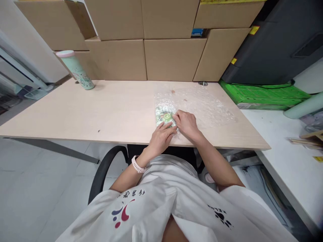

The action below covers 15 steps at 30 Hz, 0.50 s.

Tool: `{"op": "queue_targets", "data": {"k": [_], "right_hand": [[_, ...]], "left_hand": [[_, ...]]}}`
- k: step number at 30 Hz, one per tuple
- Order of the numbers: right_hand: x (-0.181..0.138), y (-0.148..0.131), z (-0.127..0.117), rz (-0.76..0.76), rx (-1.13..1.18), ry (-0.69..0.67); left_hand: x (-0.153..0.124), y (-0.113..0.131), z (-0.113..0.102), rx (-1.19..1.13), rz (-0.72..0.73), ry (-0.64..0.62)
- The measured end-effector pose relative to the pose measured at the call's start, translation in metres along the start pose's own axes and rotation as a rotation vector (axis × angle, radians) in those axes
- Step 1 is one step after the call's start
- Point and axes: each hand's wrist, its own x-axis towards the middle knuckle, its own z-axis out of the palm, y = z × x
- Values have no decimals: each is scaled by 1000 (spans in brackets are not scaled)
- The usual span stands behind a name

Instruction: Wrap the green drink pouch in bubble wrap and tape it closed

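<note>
Bubble wrap [209,107], clear plastic, covers a squarish green-and-white packet [160,115]. Your left hand [160,138] rests unclenched at its six o'clock; your right hand [187,123] curls at three, grasp unclear.

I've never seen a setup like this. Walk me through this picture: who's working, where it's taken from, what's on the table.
There is no machine here: a person works with two bare hands. The single picture comes from a camera worn on the head, looking forward and down.

The left hand, with a pale band on its wrist, lies over a small green-patterned item covered by clear bubble wrap. The right hand touches its edge with bent fingers; whether they pinch anything is unclear. More wrap spreads across the tabletop.

A mint-green tumbler stands near the far left corner, and cardboard boxes are stacked behind.
</note>
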Motion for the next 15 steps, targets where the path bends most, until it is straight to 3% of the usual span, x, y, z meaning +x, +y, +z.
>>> {"op": "queue_targets", "data": {"k": [4,8,12,15], "right_hand": [[16,0,-3,-44,-105,-71],[21,12,1,-102,-12,-77],[13,18,11,-141,94,52],[6,16,17,-293,76,157]], "left_hand": [[1,1,-1,33,-11,-33],[3,1,-1,55,-20,-47],[3,2,-1,62,-8,-49],[1,3,-1,13,-19,-54]]}}
